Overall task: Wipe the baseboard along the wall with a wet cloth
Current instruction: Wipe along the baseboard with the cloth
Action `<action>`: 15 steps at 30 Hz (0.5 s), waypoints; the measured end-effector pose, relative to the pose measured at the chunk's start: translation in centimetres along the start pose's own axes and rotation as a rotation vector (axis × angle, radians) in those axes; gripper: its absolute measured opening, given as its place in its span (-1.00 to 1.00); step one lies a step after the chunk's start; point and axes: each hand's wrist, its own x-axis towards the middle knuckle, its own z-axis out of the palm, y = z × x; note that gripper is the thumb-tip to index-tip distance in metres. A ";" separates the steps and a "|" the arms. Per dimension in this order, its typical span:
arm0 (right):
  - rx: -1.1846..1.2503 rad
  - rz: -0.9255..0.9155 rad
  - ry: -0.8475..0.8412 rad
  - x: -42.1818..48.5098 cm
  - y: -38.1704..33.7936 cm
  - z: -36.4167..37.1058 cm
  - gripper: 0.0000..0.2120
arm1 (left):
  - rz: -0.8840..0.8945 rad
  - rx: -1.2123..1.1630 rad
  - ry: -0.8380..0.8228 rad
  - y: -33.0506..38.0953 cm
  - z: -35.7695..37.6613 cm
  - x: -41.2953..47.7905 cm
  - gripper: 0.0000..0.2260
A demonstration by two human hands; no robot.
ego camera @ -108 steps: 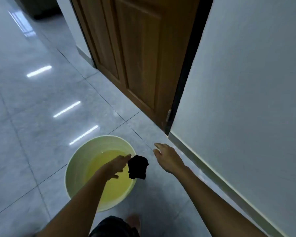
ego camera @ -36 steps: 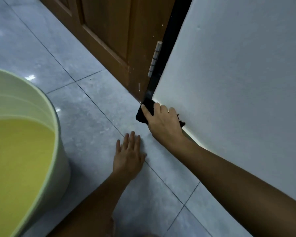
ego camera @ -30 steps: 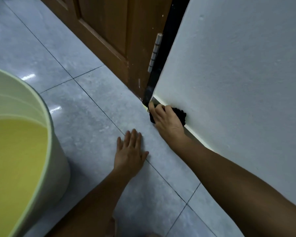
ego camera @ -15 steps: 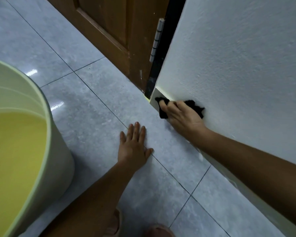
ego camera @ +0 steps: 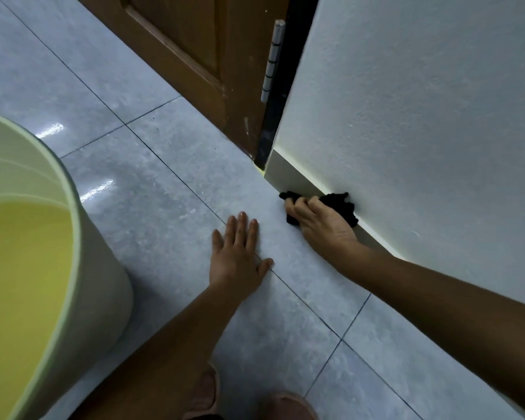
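A grey baseboard [ego camera: 288, 174] runs along the foot of the white wall, from the door frame towards the lower right. My right hand [ego camera: 322, 225] presses a black cloth [ego camera: 341, 204] against the baseboard, a short way along from the door frame. The cloth bunches out above and left of my fingers. My left hand [ego camera: 238, 256] lies flat on the grey floor tile, fingers spread, holding nothing. My right forearm hides the baseboard further to the right.
A pale green bucket [ego camera: 82, 268] of yellowish water stands on the floor at the left. A brown wooden door [ego camera: 200, 50] with a metal hinge [ego camera: 272, 62] and a dark frame sits behind the wall's corner. My feet [ego camera: 288, 407] show at the bottom edge.
My right hand has slid the black cloth along the baseboard, away from the door frame towards the right. My left hand has stayed flat on the tile.
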 end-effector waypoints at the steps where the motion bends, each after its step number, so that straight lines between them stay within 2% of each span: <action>1: 0.005 0.011 0.007 -0.7 0.2 0.0 -0.56 | 0.000 0.002 0.004 0.0 0.0 0.0 -0.28; 4: 0.040 0.047 0.031 -0.7 1.9 -0.6 -0.57 | 0.000 0.005 0.013 0.0 0.1 -0.2 -0.28; 8: 0.092 0.108 0.072 3.5 4.0 -2.1 -0.59 | 0.001 0.000 0.007 0.0 -0.1 -0.3 -0.29; 11: 0.076 0.088 0.073 5.5 3.7 -2.4 -0.58 | -0.002 0.003 -0.007 0.0 -0.2 -0.2 -0.28; 15: 0.070 0.025 0.009 3.6 1.8 -1.5 -0.57 | -0.007 0.004 -0.008 0.1 -0.2 -0.2 -0.28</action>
